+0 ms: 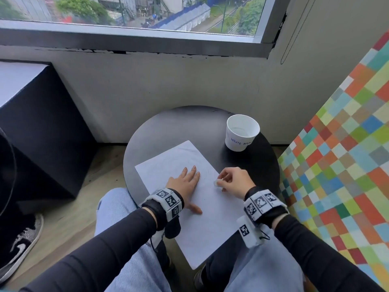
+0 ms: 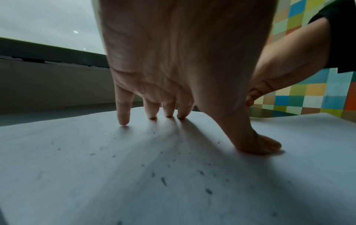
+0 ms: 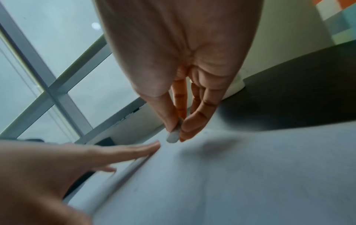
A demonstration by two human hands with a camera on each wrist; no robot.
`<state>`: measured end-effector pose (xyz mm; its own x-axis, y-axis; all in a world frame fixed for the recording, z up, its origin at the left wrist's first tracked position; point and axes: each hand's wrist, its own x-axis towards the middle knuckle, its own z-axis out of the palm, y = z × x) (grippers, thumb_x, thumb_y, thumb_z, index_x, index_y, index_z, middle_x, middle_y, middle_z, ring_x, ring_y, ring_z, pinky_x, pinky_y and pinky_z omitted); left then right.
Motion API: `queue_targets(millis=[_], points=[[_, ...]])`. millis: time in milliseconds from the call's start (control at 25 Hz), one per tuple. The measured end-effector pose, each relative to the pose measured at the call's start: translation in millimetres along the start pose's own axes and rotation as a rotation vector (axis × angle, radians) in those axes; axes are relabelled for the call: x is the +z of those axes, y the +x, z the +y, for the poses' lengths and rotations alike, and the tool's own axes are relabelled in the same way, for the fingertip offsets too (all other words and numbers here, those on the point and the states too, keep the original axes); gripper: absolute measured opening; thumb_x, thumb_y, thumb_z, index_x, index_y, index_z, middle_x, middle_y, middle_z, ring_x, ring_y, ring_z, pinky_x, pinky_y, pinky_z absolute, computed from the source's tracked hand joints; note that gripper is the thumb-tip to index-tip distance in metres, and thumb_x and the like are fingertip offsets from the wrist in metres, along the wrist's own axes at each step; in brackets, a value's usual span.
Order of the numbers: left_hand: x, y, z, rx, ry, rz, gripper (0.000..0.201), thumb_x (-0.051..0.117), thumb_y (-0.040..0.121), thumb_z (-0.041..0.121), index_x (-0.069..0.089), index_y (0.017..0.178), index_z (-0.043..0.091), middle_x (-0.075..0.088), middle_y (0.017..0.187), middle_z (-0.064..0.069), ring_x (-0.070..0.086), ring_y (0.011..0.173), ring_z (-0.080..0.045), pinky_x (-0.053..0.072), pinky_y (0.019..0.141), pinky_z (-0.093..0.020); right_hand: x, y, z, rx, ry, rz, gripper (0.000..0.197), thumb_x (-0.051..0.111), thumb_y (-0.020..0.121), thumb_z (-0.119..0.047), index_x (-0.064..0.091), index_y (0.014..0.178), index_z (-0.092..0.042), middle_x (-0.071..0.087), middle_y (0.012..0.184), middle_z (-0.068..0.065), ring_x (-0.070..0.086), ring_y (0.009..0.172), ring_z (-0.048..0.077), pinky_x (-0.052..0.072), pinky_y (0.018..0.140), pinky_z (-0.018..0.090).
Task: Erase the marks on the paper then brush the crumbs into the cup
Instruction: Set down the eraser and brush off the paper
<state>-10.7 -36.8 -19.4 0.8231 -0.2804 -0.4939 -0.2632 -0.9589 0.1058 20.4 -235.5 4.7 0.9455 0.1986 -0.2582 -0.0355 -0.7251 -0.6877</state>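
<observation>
The left hand [image 1: 185, 182] was laid flat with fingers spread and straight on the white rectangular sheet of paper [image 1: 210, 220], fingertips and thumb pressing it down, while the right hand [image 1: 233, 182] was held just beside it, a small white eraser [image 1: 217, 183] being pinched between thumb and fingertips at the sheet's right edge; whether the eraser touched the paper could not be told. Small dark eraser crumbs [image 2: 163, 181] were scattered on the sheet under and behind the left palm, so the erasing was judged largely done. The white paper cup labelled as a waste basket [image 1: 242, 132] stood upright, well apart from both hands, ahead and to the right, beyond the sheet's far right edge; the right hand was the nearer. The sheet's long axis ran diagonally from far left to near right, its near corner overhanging the round black table [image 1: 168, 125]. A grey wall below a window [image 1: 134, 13], a black box [image 1: 37, 123] to the left and a multicoloured chequered panel [image 1: 336, 154] to the right were seen.
</observation>
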Motion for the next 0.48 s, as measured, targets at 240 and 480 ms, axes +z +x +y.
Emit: queue_targets(millis=[240,480], points=[[-0.3,-0.6,0.6,-0.013,0.046,-0.007,0.130,0.065,0.070,0.077,-0.010,0.157,0.015,-0.020,0.164,-0.001,-0.008,0.152,-0.025,0.013,0.118,-0.061,39.8,-28.1,-12.0,-0.067,-0.029,-0.139,0.004,0.073,0.074,-0.020,0.071,0.076,-0.016,0.068,0.066,0.001,0.057,0.054,0.007,0.050,0.061,0.017],[-1.1,-0.7,1.8,-0.025,0.060,-0.013,0.131,0.063,0.070,0.079,-0.012,0.157,0.016,-0.021,0.164,-0.001,-0.008,0.152,-0.026,0.008,0.117,-0.064,36.0,-14.4,-4.0,-0.006,-0.008,0.076,0.004,0.069,0.076,-0.019,0.068,0.073,-0.021,0.065,0.062,-0.003,0.059,0.068,0.015,0.049,0.073,0.023]])
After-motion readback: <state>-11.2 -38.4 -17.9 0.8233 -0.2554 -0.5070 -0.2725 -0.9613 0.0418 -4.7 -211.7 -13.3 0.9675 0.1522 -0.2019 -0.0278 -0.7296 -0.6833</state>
